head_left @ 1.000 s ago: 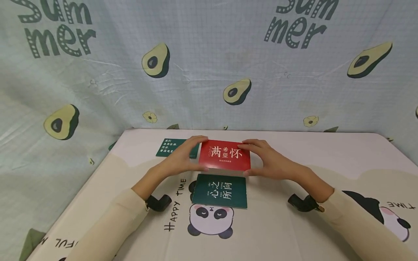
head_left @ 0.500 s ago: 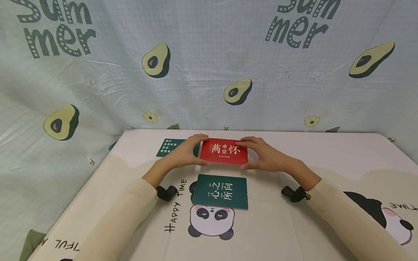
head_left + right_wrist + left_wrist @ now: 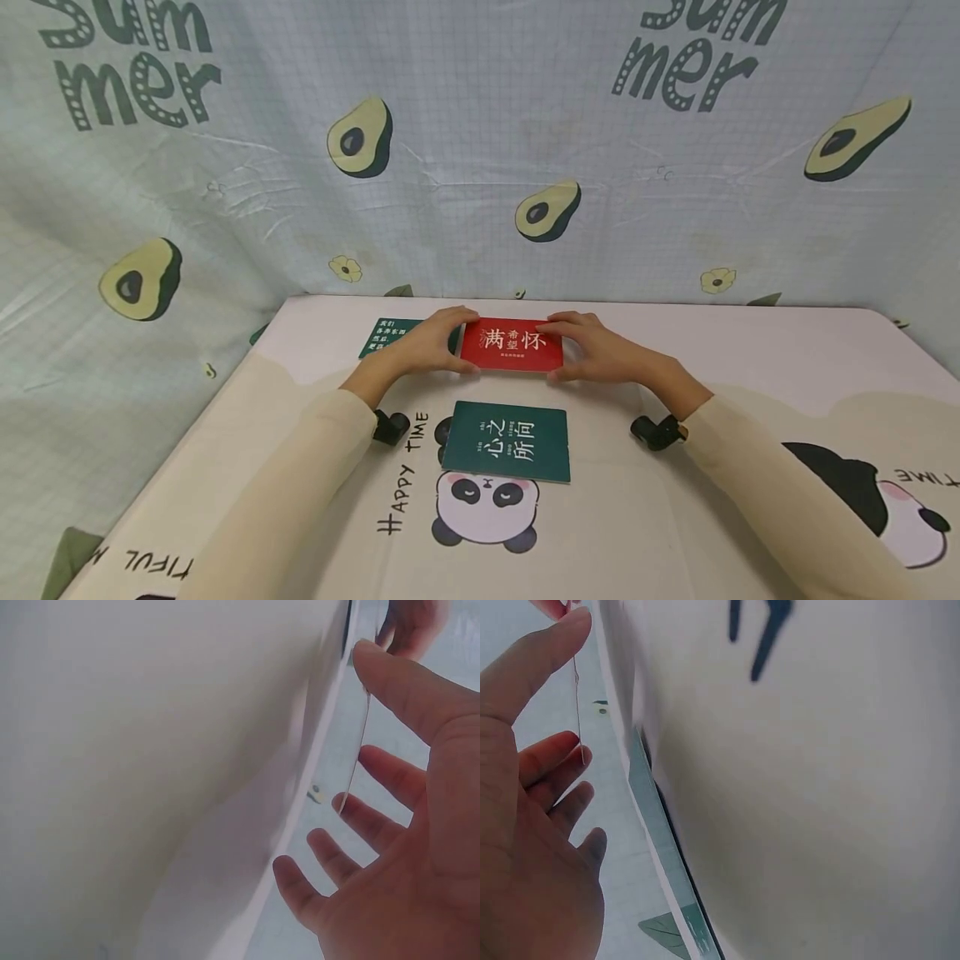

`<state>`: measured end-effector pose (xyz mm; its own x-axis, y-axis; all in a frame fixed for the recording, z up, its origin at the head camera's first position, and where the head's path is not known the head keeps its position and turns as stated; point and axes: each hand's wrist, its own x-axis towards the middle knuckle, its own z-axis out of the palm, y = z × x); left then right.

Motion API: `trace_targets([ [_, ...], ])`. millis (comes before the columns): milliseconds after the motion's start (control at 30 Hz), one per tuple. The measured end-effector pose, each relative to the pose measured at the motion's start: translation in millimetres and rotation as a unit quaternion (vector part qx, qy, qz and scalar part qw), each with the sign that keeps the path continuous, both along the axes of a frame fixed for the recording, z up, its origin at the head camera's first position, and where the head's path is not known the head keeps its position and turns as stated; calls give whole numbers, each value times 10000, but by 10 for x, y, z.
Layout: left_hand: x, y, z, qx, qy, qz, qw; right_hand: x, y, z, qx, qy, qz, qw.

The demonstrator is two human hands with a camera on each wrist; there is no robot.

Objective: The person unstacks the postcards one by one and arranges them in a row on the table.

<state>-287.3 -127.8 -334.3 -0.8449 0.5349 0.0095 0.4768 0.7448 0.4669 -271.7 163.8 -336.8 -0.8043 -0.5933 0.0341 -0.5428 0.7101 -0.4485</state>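
Noted the red card up between the two hands, over the far part of the pale tabletop, with a gap beneath it in both wrist feeds. The left hand pinched its left end between thumb and fingertips; the right hand pinched the right end the same way, outer fingers spread loose on both. Main worry from my seat: the hold was edge-only. If one thumb slackened, I judged, that end would dip and the card could slip out flat; if the hands squeezed toward each other, a thing that thin would likely bow and spring free. Second worry: the far green card, partly behind the left hand. From the head feed I could not tell whether the red one's left end overlapped it or stood just beside it. Lowering there could nudge the green one, or leave one card propped crooked on the other. The nearer green card lay flat, partly over the panda print, apart from both hands; low risk, I reckoned, unless a dropped card skidded onto it.
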Motion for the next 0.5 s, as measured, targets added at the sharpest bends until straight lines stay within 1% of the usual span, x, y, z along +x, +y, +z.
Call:
trace_targets([
  [233,-67,8,-51,-77,-171,132,9997,-52,-27,-14,113,-146,-59,9998],
  [367,-96,2,-59,-167,-293,195,9992,-70,-42,-17,233,-260,-116,9993],
  [500,-117,-4,-57,-283,-355,186,9988,-90,-55,-34,373,-345,-197,9985],
])
